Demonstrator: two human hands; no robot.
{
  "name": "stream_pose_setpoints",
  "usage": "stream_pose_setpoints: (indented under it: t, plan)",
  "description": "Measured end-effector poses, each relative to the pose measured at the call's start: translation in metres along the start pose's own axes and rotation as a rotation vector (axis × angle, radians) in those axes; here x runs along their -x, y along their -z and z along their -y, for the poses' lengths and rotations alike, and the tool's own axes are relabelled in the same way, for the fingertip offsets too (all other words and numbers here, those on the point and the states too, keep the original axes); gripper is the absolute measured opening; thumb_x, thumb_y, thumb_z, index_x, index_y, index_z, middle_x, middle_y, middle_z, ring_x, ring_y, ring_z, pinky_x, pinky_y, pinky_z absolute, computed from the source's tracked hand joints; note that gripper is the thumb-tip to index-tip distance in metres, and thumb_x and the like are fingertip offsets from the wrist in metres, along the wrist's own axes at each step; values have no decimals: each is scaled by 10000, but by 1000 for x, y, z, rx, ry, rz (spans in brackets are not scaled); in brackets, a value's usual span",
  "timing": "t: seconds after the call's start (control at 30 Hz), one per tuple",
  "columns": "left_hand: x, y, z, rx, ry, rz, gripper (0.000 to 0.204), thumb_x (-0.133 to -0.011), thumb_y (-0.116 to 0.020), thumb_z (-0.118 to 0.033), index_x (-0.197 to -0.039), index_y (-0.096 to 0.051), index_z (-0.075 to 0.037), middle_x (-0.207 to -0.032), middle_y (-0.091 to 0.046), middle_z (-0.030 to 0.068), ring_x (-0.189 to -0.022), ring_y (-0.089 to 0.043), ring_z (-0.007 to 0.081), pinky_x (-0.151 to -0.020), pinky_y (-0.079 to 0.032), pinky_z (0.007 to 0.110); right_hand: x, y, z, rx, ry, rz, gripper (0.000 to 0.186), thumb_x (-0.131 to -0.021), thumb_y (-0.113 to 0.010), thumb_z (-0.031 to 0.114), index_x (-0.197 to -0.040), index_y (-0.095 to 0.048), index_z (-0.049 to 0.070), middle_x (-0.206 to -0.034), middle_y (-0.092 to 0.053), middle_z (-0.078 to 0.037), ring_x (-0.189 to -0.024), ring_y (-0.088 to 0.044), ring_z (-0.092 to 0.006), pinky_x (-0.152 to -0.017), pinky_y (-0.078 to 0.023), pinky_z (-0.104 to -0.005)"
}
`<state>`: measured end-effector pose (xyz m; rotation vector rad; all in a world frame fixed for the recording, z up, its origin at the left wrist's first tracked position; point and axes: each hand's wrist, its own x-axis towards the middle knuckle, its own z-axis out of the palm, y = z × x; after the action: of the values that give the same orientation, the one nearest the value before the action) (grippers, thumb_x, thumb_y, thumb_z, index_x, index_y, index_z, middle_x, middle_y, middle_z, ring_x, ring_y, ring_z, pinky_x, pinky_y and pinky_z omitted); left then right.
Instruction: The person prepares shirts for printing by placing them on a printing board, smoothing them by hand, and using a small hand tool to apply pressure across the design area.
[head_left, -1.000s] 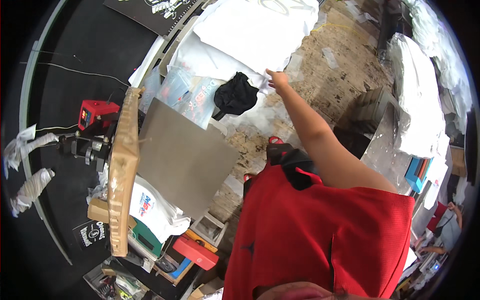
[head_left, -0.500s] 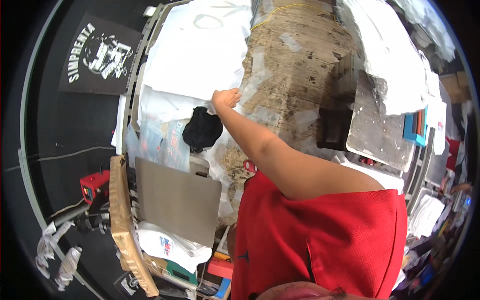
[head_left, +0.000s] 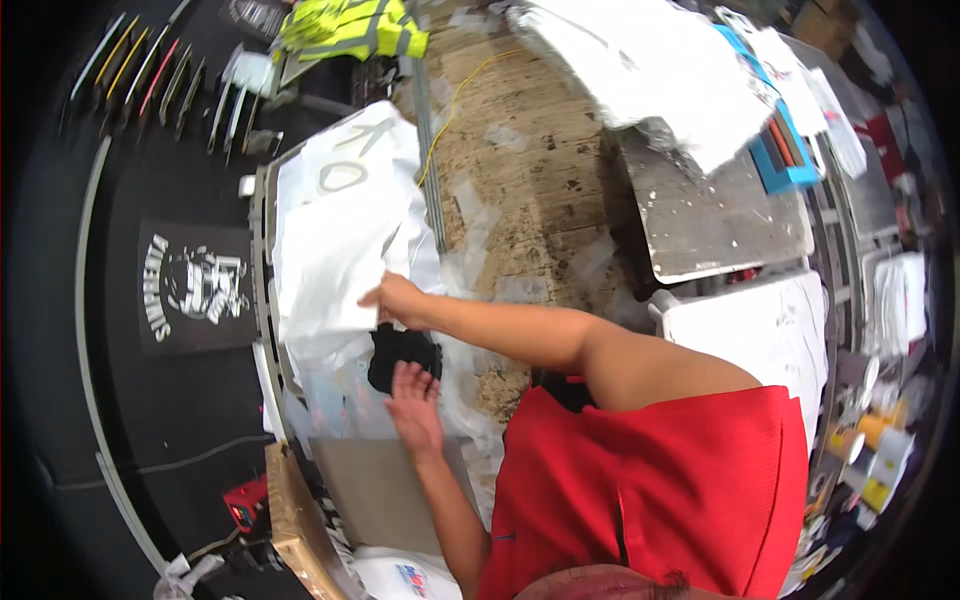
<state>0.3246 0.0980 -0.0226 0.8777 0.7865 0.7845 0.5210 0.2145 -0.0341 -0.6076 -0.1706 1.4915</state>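
A white sheet [head_left: 335, 255] with large grey lettering at its far end lies over the long table on my left. My right hand [head_left: 400, 302] reaches across and is closed on the sheet's near right edge, which creases upward there. Just below it is a crumpled black cloth [head_left: 400, 362]. My left hand [head_left: 415, 408] is raised beside the cloth, palm showing and fingers apart, with nothing in it. Whether its fingertips touch the cloth I cannot tell. Under and nearer than the cloth lie clear plastic film [head_left: 345, 405] and a flat grey board [head_left: 375, 490].
A wooden floor [head_left: 520, 170] with tape patches and a yellow cable runs between the tables. On the right, a grey tabletop [head_left: 720, 225] bears white plastic-wrapped goods [head_left: 650, 70] and a blue tray [head_left: 785, 160]. A yellow safety vest [head_left: 355, 28] lies beyond the sheet; a cardboard-edged panel [head_left: 305, 530] stands near left.
My left hand has come into view beside the black cloth. My right hand, open on the sheet's edge before, now grips it, and the sheet is creased. The whole view has shifted.
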Motion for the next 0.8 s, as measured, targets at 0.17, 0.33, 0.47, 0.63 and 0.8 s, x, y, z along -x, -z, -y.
stream_pose_setpoints:
  t: [0.17,0.33,0.47,0.63,0.8]
  plan:
    - [-76,-42,-15,313,83,-10,618,-1009,-517,-420,-1442,-420,11,-1410,-531,174,-1273,-537,362,-1077,-424,518,166,39,40,264,22,-48,467,-726,-729,18,-1180,-630,65,-971,-671,-29,-785,-614,-134,-578,-482,-302]
    - [-49,-63,25,-98,-37,-54,480,-961,-601,-49,-1413,-461,37,-1361,-566,171,-1229,-574,320,-1048,-466,418,196,181,37,-343,-12,-417,224,-835,-640,150,-669,-489,162,-573,-422,47,-434,-320,-95,-404,-263,-260]
    - [14,-39,36,-573,-305,86,522,-931,-692,-118,-1379,-498,66,-1351,-584,188,-1209,-584,318,-1026,-454,396,269,241,74,-71,79,-749,270,-817,-580,179,-611,-407,153,-563,-411,4,-468,-370,-131,-433,-300,-283]
    - [112,15,35,-789,-223,223,447,-935,-690,-201,-1259,-592,91,-1223,-662,214,-1130,-632,305,-982,-469,398,282,231,1,539,-177,-371,391,-878,-706,318,-1161,-672,50,-1070,-692,-61,-966,-619,-186,-842,-482,-350]
    - [221,117,61,-526,-216,-96,386,-941,-659,-92,-1280,-588,78,-1246,-652,180,-1145,-615,271,-1016,-450,379,255,148,-92,595,-285,288,508,-884,-736,180,-1346,-551,76,-1238,-639,-65,-1103,-603,-175,-935,-470,-332]
